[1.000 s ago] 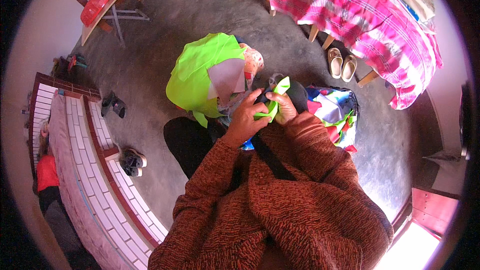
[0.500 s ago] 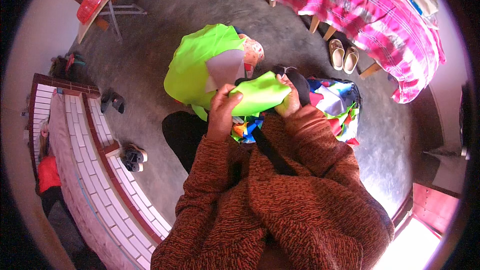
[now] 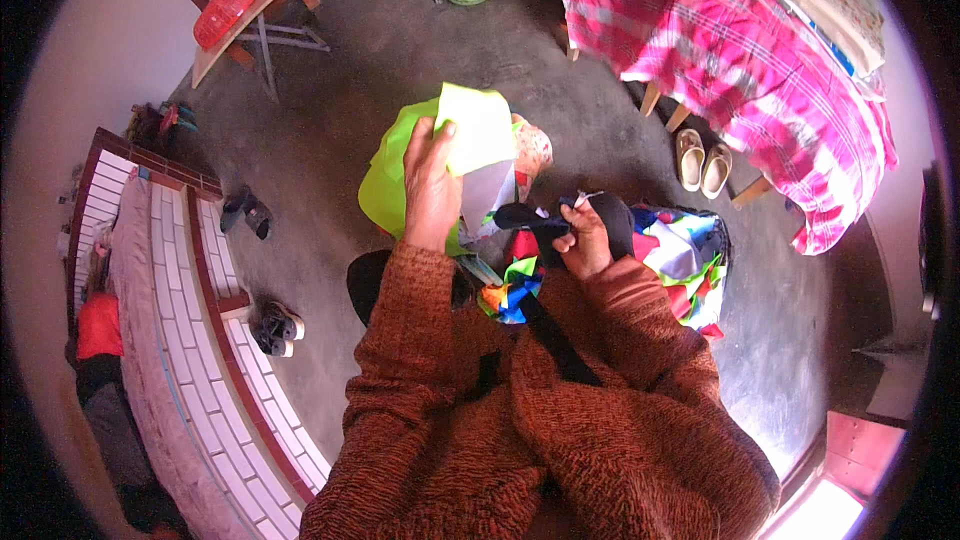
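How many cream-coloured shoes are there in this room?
2 in view: one cream shoe and, just to its right, its companion, side by side near the hanging pink checked cloth. More may be hidden beneath that cloth.

My left forearm (image 3: 403, 315) rises almost upright left of the frame's centre, my left hand (image 3: 432, 190) pointing up, thumb and fingers pinching. My right forearm (image 3: 650, 312) slants up and leftward, my right hand (image 3: 588, 240) curled just right of centre.
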`<state>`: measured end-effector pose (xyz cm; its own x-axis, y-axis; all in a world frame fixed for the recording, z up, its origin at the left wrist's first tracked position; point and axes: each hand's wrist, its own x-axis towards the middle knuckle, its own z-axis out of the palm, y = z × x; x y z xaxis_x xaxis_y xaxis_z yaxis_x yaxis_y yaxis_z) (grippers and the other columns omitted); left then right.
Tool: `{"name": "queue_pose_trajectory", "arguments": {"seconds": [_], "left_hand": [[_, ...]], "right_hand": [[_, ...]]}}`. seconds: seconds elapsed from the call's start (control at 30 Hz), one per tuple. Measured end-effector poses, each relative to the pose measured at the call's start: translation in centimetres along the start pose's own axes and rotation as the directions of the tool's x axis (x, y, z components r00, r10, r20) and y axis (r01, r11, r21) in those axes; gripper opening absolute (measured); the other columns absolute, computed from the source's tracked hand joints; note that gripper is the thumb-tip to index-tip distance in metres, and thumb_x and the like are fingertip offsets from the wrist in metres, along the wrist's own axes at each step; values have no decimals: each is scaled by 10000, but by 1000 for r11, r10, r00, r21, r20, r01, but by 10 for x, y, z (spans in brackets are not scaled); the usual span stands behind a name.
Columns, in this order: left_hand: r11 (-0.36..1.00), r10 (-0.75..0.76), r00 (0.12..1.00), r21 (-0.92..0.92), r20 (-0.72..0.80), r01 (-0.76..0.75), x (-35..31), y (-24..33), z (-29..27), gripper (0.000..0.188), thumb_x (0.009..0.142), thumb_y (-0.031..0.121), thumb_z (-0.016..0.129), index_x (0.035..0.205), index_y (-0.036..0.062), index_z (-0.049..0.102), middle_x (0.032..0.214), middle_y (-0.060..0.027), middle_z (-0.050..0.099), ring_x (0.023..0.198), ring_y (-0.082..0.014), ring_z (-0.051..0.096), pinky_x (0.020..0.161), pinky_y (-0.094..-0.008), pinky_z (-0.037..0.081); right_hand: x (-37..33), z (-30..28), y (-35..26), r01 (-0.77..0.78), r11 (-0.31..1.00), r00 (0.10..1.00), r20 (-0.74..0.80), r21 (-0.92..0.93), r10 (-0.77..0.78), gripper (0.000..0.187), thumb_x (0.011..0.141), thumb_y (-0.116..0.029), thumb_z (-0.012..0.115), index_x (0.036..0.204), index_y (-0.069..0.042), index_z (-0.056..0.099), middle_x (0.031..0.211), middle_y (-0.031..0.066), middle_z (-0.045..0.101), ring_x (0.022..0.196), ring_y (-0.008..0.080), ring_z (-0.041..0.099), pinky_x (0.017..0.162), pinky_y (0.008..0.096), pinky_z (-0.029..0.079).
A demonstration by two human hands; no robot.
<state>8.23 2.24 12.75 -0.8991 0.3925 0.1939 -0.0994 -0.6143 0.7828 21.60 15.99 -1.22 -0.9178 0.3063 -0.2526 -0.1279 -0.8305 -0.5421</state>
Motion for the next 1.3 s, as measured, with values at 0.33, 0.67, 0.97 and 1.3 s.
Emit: {"name": "queue_pose_trajectory", "arguments": {"seconds": [0.33,0.67,0.97,1.3], "left_hand": [[908,-168,832,245,-529,340,22,-80,-69,136,828,80,579,926,3,523,944,-95,564,851,-175,546,674,-323,484],[858,-41,926,462,-376,225,-7,-80,-85,377,742,-40,592,1042,77,396,1044,-92,503,856,-216,570,500,-337,551],[348,262,956,937,-133,35,-59,-58,-77,381,760,21,619,1100,77,457,768,-16,545,665,-134,537,555,-269,458],[860,-415,849,446,329,248,-76,-101,-62,565,795,214,658,1243,-30,415,1131,-102,518,1071,-179,478,916,-297,383]], "right_hand": [[1,-11,0,-29,1000,999,29,-2,29,166,834,-64,540,922,-199,504,822,-81,526,450,43,372,387,194,318],[2,-9,1,-34,999,994,106,36,30,173,843,-94,556,986,-188,536,868,-88,533,650,20,476,431,152,327],[-1,0,-10,-26,974,962,270,227,-37,434,821,-123,576,1240,-89,468,1151,53,568,1058,216,540,923,380,419],[-11,6,-11,-183,977,869,484,112,107,525,793,-148,600,1278,-50,423,1208,97,534,1084,240,531,940,386,411]]}}
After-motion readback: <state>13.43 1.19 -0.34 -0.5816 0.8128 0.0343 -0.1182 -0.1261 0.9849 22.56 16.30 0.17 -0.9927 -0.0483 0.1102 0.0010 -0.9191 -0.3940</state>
